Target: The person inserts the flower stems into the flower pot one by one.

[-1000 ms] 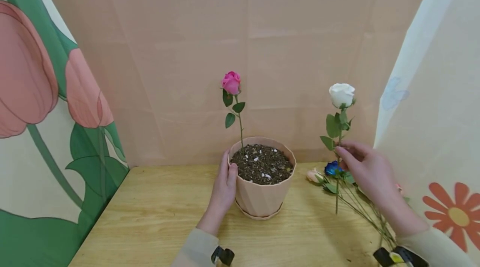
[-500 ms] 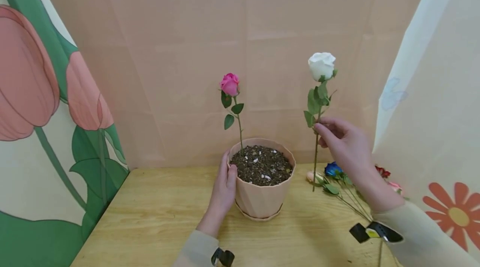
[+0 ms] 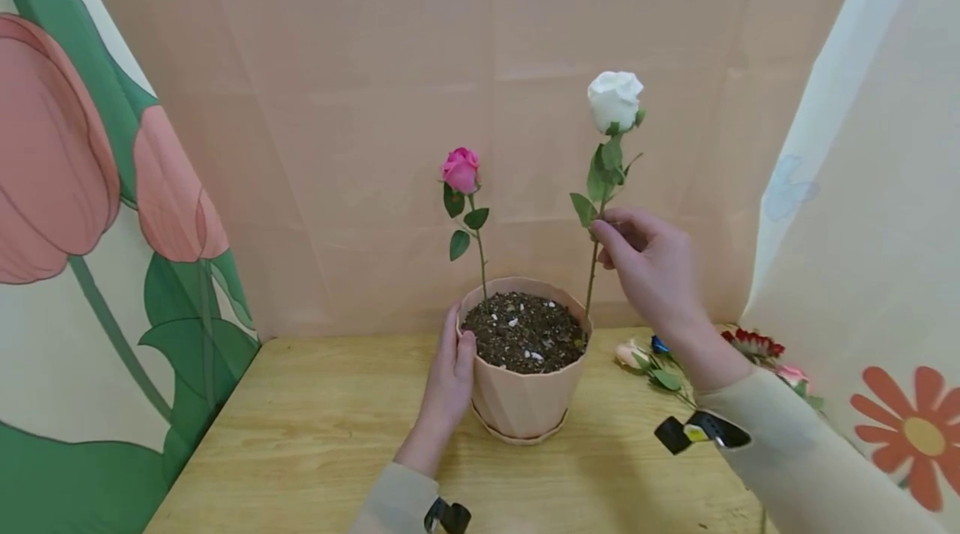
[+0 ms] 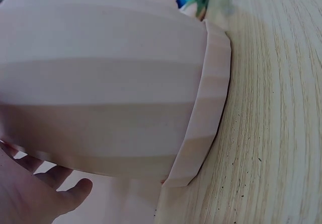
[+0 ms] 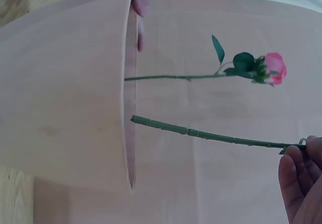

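Observation:
A pale pink flowerpot (image 3: 525, 396) full of dark soil stands on its saucer. My left hand (image 3: 447, 371) holds the pot's left side near the rim; in the left wrist view its fingers (image 4: 50, 176) lie along the wall. Upright in the soil at the back left is a pink rose (image 3: 461, 170). Between thumb and fingers, my right hand (image 3: 656, 267) pinches the stem of a white rose (image 3: 615, 101) below its leaves. The bare stem end (image 5: 135, 119) is right at the rim, on the pot's right side. The white bloom stands higher than the pink one.
Right of the pot, several flowers lie on the wooden table (image 3: 322, 426), among them a peach rose (image 3: 632, 353), a blue rose (image 3: 659, 345) and a red flower (image 3: 753, 343), partly hidden by my right forearm. A pink cloth backdrop (image 3: 360, 142) closes off the back.
My right hand has lifted the white rose from over the lying flowers and carried it left to the pot's right rim. The left hand stays on the pot.

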The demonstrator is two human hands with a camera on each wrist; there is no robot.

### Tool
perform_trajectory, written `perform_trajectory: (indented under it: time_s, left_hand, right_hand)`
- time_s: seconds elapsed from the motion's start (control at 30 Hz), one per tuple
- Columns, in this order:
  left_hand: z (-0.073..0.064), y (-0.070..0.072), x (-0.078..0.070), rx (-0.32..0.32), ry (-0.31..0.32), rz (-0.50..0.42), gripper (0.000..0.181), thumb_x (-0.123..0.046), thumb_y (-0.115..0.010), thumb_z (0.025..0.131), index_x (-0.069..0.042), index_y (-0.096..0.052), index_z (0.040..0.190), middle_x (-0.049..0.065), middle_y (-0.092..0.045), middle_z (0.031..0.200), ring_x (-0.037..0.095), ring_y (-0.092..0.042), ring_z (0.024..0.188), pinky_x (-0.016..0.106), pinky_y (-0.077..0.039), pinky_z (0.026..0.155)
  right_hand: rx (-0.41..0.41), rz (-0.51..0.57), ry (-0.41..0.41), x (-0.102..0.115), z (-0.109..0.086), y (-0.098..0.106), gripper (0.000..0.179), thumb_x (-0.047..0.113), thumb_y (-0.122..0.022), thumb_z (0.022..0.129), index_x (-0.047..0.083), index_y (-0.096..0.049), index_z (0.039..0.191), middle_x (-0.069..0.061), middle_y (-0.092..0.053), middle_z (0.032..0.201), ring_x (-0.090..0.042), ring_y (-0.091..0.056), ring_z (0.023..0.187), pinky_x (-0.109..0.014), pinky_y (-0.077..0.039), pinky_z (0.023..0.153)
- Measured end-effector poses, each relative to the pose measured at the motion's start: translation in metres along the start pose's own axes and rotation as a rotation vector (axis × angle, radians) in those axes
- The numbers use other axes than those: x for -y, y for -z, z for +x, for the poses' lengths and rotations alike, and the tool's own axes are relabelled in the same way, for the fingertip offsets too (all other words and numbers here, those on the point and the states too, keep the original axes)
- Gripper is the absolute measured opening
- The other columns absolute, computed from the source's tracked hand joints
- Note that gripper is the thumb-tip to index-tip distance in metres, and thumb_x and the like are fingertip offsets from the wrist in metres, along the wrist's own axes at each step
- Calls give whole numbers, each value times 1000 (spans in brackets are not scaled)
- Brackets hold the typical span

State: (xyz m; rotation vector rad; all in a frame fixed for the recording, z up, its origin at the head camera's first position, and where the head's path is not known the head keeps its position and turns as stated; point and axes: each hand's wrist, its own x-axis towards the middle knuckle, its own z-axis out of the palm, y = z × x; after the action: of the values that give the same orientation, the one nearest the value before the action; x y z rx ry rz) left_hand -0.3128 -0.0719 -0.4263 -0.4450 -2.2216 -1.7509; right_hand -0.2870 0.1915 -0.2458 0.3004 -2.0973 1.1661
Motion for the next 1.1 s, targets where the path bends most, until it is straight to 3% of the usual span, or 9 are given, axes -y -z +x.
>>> perform_trajectory:
  time_s: [0.3, 0.83, 1.1]
  left_hand:
    - [0, 0, 1, 2, 4, 3, 57, -34, -39, 121, -28, -26, 177, 14, -30, 179, 42, -39, 157, 66, -30, 126]
    - [0, 1, 1, 9, 6, 10, 58, -37, -39, 122, -26, -25, 177, 14, -30, 179, 41, -38, 158, 65, -30, 127]
    - [1, 1, 1, 11, 0, 16, 58, -35, -38, 122, -25, -25, 177, 14, -30, 179, 41, -39, 157, 65, -30, 127]
  right_hand:
    - [12, 100, -21, 8, 11, -29, 25, 29, -73, 110, 6, -81, 114, -12, -77, 90, -20, -72, 77, -24, -61, 73]
    - [52, 102, -51, -4, 20, -76, 16, 21, -74, 109, 7, -80, 112, -9, -78, 91, -23, -74, 81, -24, -59, 71]
    - [55, 58, -9, -7, 24, -91, 14, 15, -74, 108, 3, -81, 107, -10, -78, 87, -24, -73, 77, -24, -57, 69]
